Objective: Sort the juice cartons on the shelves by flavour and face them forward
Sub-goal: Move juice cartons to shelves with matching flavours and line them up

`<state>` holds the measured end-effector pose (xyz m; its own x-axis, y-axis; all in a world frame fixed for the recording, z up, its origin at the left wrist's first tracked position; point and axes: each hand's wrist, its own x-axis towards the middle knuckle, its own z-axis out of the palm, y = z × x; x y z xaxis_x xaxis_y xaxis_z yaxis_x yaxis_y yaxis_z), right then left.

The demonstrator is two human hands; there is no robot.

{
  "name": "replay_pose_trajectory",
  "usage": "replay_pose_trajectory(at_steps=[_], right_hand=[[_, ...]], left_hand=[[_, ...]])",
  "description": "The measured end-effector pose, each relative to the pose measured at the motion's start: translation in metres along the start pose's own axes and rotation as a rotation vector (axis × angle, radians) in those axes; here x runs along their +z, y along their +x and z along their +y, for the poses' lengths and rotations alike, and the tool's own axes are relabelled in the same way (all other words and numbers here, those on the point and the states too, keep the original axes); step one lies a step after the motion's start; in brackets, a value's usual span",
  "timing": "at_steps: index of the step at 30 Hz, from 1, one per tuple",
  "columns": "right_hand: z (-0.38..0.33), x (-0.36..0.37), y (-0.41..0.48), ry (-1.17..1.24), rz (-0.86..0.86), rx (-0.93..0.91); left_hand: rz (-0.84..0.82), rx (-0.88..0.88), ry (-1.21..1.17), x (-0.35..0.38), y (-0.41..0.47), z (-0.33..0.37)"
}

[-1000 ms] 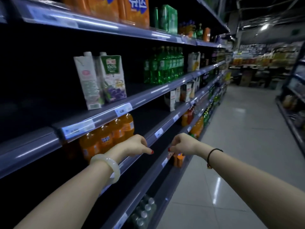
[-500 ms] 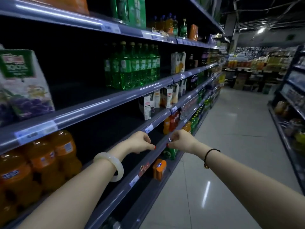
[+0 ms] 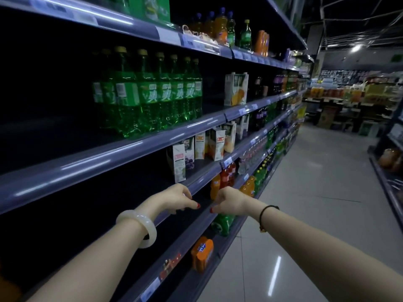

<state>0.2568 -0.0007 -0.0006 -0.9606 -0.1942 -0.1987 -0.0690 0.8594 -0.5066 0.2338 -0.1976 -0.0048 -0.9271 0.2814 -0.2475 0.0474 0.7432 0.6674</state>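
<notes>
- the left hand (image 3: 176, 199) and right hand (image 3: 229, 201) are hanging side by side at the centre of the frame, fingers loosely curled, holding nothing
- juice cartons (image 3: 216, 144) are standing on the shelf (image 3: 205, 177) just above the hands
- an orange carton (image 3: 236, 89) is sitting one shelf higher, right of the green bottles (image 3: 152, 94)

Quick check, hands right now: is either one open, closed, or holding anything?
Left hand: open, fingers loosely curled, holding nothing.
Right hand: open, fingers loosely curled, holding nothing.
</notes>
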Motion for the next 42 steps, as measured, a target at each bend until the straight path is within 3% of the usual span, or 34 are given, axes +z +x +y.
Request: replay_pose_trajectory(at_steps=[2,13,22,27,34,42], right_hand=[[0.009,-0.015,0.027,-0.017,-0.002,-0.007],[0.089,-0.073,0.162,-0.004,-0.072,-0.075],[0.143,-0.133,0.264,-0.051,-0.216,-0.257],[0.146,-0.145,0.313,0.067,-0.216,-0.315],[0.124,-0.115,0.371,0.080,-0.367,-0.396],[0.105,-0.100,0.432,0.102,-0.344,-0.454]], left_hand=[[-0.053,-0.013,0.039,-0.008,0.029,0.009],[0.008,-0.135,0.024,-0.012,0.156,0.039],[0.245,-0.314,-0.129,0.010,0.229,0.058],[0.366,-0.459,-0.241,0.021,0.235,0.047],[0.558,-0.632,-0.303,0.003,0.238,0.013],[0.613,-0.743,-0.317,-0.017,0.271,-0.010]])
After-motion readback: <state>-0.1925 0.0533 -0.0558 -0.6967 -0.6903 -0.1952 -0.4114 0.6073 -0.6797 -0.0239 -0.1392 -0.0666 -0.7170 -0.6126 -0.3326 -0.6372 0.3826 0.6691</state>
